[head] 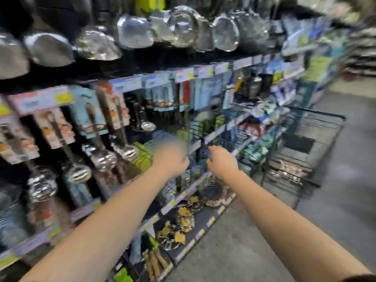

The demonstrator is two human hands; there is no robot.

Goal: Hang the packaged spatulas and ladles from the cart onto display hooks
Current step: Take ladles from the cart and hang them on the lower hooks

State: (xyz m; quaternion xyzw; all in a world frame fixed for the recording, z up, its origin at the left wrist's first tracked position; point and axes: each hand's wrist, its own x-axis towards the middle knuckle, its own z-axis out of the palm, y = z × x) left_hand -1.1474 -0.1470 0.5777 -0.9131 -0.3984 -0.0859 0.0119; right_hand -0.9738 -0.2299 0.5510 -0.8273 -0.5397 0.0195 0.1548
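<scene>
Both my arms reach toward the middle of the display shelving [240,119]. My left hand [173,159] and right hand [221,162] are close together, just below the price tags [203,141] on a shelf edge. Blur hides my fingers, so I cannot tell whether they are wide, narrow or holding something. Packaged ladles [97,127] hang in rows at the shelving's left end. The wire cart [311,117] stands on the floor [345,180] beside the far right end, with shiny packs [289,169] in its bottom

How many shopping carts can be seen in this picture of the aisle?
1. The black wire cart stands at the right, beside the shelves, beyond the right hand. Farther away the picture is blurred, so another may be hidden.
</scene>
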